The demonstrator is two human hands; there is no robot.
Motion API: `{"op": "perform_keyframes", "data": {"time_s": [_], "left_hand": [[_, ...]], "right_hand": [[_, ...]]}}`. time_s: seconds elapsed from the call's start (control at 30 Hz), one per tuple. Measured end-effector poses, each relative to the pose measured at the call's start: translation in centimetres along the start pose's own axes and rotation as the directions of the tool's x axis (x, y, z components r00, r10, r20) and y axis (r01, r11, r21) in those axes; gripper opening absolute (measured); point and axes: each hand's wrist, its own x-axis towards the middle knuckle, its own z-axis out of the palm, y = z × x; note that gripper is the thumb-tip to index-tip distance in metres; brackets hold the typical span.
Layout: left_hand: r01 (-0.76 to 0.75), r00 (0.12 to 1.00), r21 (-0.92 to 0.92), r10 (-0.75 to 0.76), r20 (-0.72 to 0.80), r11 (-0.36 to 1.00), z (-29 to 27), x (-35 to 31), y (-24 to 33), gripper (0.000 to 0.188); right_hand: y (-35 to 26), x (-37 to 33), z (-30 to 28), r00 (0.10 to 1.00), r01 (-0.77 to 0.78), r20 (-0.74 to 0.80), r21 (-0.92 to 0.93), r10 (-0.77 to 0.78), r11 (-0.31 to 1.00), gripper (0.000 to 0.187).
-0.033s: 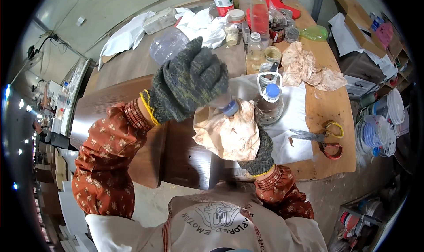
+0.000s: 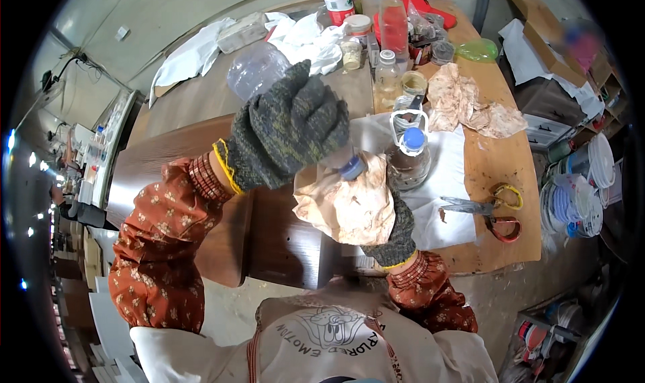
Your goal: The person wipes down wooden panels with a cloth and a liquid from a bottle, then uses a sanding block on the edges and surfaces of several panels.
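Observation:
My left hand [image 2: 289, 128], in a dark grey-green knit glove with a yellow cuff edge, is wrapped around a clear bottle, mostly hidden by the fingers. Its blue-capped end [image 2: 351, 168] tips down against a crumpled, brown-stained cloth [image 2: 346, 208]. From behind and to the right, my right hand [image 2: 398, 235], gloved alike, holds that cloth up; its fingertips are hidden beneath it. Just beyond the right hand stands a clear jug [image 2: 410, 160] with a blue cap and white handle. Scissors [image 2: 480, 208] with yellow and red handles lie to the right.
Another stained cloth [image 2: 463, 101] lies at the table's right. Bottles, jars and a small cup [image 2: 414, 82] crowd the back, near white cloths [image 2: 309, 40] and a large clear plastic bottle [image 2: 255, 70]. Dark brown wooden panels [image 2: 175, 154] lie at left. White buckets [image 2: 591, 164] stand off the right edge.
My left hand and the bottle's blue-capped end have shifted very slightly down over the cloth. The right hand barely differs.

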Motion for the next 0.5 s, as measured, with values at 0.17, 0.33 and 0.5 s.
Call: {"op": "perform_keyframes", "data": {"time_s": [0.17,0.33,0.5], "left_hand": [[-0.07,0.991,-0.05,0.064,-0.118,0.996,-0.1,1.2,0.8,0.037],[-0.092,0.992,0.049,0.096,-0.08,0.995,0.3,1.0,1.3,0.035],[-0.09,0.994,-0.103,0.082,-0.075,0.991,1.7,1.8,-0.2,0.037]], "right_hand": [[0.0,-1.5,2.8,0.986,-0.09,-0.137,0.016,0.091,0.996,0.046],[-0.6,-1.5,0.2,0.991,-0.136,0.023,0.082,0.134,0.987,0.055],[-1.4,0.3,-1.3,0.981,0.023,-0.166,-0.42,-0.102,0.907,0.034]]}}
